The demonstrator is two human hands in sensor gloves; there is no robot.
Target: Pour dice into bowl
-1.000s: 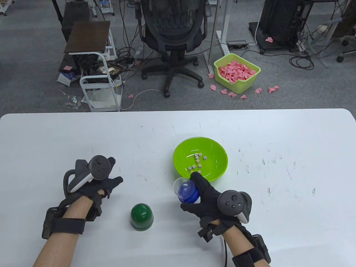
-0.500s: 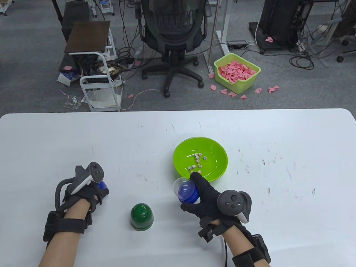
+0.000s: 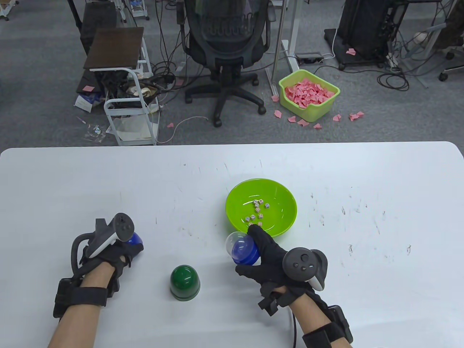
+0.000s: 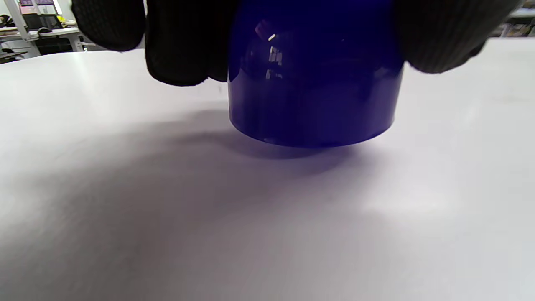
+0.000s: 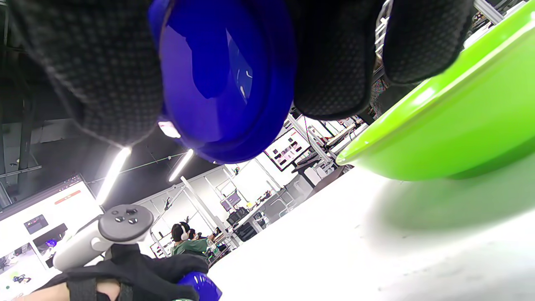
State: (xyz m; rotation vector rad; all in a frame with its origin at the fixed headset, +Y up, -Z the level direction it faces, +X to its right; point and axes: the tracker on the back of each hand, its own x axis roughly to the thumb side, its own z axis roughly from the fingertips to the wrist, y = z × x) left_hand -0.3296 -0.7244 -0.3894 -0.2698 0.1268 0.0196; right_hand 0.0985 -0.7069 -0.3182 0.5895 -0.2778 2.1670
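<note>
Glossy blue cup [image 3: 245, 251] clasped in right hand [image 3: 275, 262]; left hand [image 3: 108, 252] grips blue dome [image 4: 313, 79].

The bowl [image 3: 261, 206] looks like smooth, glossy green plastic, as do the shiny dark green cup [image 3: 185, 282] and the two glossy blue cups [image 3: 245, 251] [image 4: 313, 83]. Both hands [image 3: 108, 250] [image 3: 270, 261] wear black knitted cloth gloves with a matt, dotted weave, and the white table [image 3: 362, 174] is smooth, faintly sheened and scuffed with dark marks
</note>
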